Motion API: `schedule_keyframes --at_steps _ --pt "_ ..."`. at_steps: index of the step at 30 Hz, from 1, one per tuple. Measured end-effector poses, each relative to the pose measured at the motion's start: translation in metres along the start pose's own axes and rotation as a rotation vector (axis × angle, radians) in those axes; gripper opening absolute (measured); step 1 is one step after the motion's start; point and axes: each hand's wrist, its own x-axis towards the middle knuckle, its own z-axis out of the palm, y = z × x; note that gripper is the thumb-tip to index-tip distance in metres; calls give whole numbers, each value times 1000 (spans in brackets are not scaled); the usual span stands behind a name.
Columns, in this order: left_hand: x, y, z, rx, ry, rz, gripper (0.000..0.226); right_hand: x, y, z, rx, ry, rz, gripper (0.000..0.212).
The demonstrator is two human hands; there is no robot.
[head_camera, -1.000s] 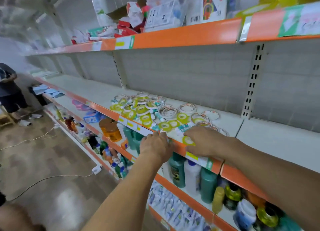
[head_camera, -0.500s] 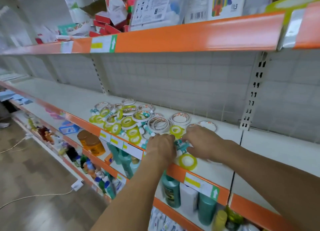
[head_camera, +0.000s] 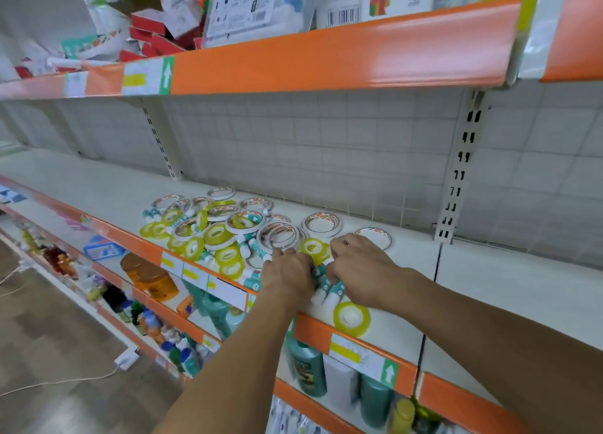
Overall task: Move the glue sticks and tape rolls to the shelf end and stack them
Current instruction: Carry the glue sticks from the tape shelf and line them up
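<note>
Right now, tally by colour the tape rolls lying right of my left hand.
Yellow tape rolls: 2
White tape rolls: 2 in plain view
Total: 4; the right hand may hide more.

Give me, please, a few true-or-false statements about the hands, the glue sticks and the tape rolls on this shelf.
1. Both hands, left hand and right hand, are at the glue sticks near the shelf front edge. True.
2. A yellow tape roll lies just in front of the right hand. True.
3. The tape rolls are stacked in neat columns. False: they lie scattered and overlapping.
4. The shelf section right of the hands is full of tape. False: none lies there.
</note>
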Motion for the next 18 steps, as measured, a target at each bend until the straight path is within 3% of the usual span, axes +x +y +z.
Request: schedule_keyframes --at_steps 10,18 --pt "1 -4 4 -164 55 -58 31 -7 11 2 144 2 13 33" --pt "8 -19 -6 -670 96 -146 25 -4 25 2 818 143 216 18"
